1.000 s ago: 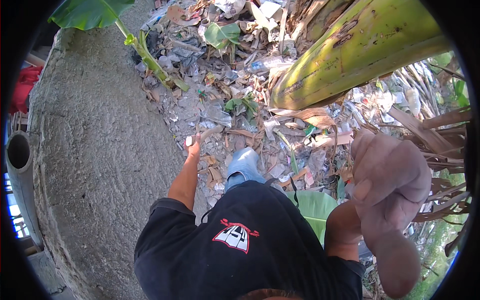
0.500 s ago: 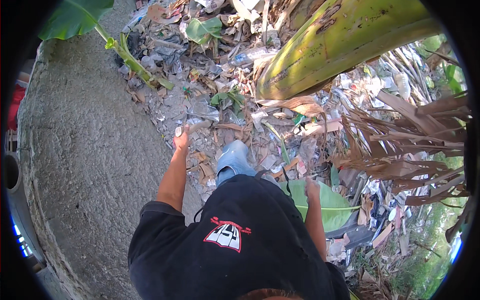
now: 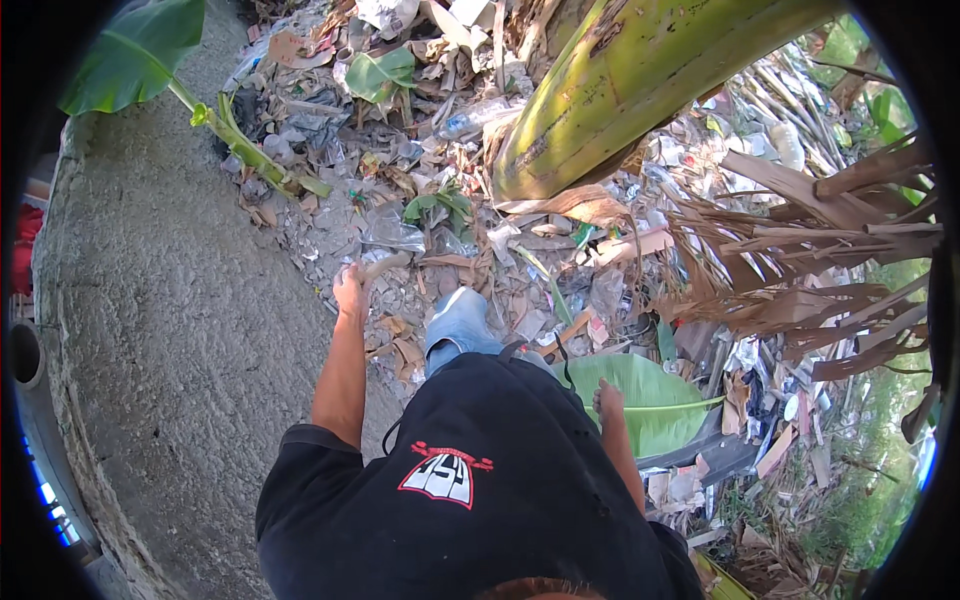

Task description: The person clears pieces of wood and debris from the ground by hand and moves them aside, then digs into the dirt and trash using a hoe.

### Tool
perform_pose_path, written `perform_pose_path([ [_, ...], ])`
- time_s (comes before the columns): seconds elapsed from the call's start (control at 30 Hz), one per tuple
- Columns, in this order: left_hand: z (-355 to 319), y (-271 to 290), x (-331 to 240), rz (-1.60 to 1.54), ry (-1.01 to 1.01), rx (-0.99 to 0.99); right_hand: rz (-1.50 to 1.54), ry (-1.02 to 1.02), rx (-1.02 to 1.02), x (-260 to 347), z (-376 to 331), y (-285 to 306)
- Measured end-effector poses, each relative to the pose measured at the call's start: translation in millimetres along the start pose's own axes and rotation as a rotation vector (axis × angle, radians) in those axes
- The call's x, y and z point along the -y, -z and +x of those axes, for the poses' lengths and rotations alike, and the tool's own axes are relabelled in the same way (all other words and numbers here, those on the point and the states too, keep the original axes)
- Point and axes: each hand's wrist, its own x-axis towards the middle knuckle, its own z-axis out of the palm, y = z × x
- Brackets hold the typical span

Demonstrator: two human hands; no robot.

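My left hand [image 3: 350,287] is closed round a short wooden handle [image 3: 386,265], held out in front of me beside a rough grey concrete wall [image 3: 190,300]. What the handle's far end joins, if anything, does not stand out from the litter. My right hand [image 3: 608,400] hangs at my other side with curled fingers, over a large green banana leaf [image 3: 650,410]; its palm is hidden, so I cannot see whether anything is in it. One knee of my blue jeans [image 3: 458,318] shows between my hands.
A thick green banana trunk [image 3: 620,90] leans across the upper right. Dry brown leaves [image 3: 790,250] hang at the right. Plastic, paper and dead leaves litter the ground [image 3: 400,215]. A cut banana shoot [image 3: 245,145] rests against the wall.
The view has shifted slightly, and the surroundings sit a little further left. My left hand has turned with the handle still in it. My right hand has dropped slightly, still over the leaf.
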Motion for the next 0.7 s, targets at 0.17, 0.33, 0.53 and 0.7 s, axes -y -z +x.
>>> perform_pose_path([
  [0.17, 6, 8, 7, 0.046, -0.004, -0.016, -0.034, 0.121, -0.015, 23, 5, -4],
  [0.33, 2, 10, 9, 0.110, 0.029, 0.034, -0.008, 0.167, 0.001, 20, 1, -1],
  [0.53, 3, 1, 6, 0.178, 0.060, 0.084, 0.045, 0.109, -0.072, -15, -1, 3],
  [0.7, 21, 6, 12, 0.237, 0.072, 0.148, 0.067, 0.076, -0.104, -49, 4, 9],
])
